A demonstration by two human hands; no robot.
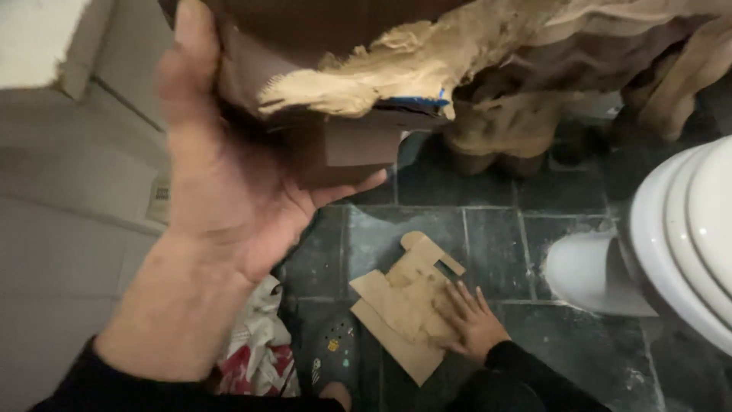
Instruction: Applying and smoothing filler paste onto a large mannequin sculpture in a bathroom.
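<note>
My left hand [221, 191] is raised close to the camera and grips a torn brown cardboard box [358, 76] from below, with the thumb up its left side. Ragged, pale torn edges hang off the box to the right. Far below, my right hand [473, 324] lies flat with fingers spread on a flattened cardboard cut-out [400, 301] that rests on the dark tiled floor [488, 236]. Both arms wear black sleeves.
A white toilet [671, 244] fills the right side. A pale wall [53, 229] runs along the left. A crumpled red-and-white bag [259, 351] and a grey clog shoe [335, 355] sit on the floor near the bottom. More brown torn cardboard [579, 69] is piled at the top right.
</note>
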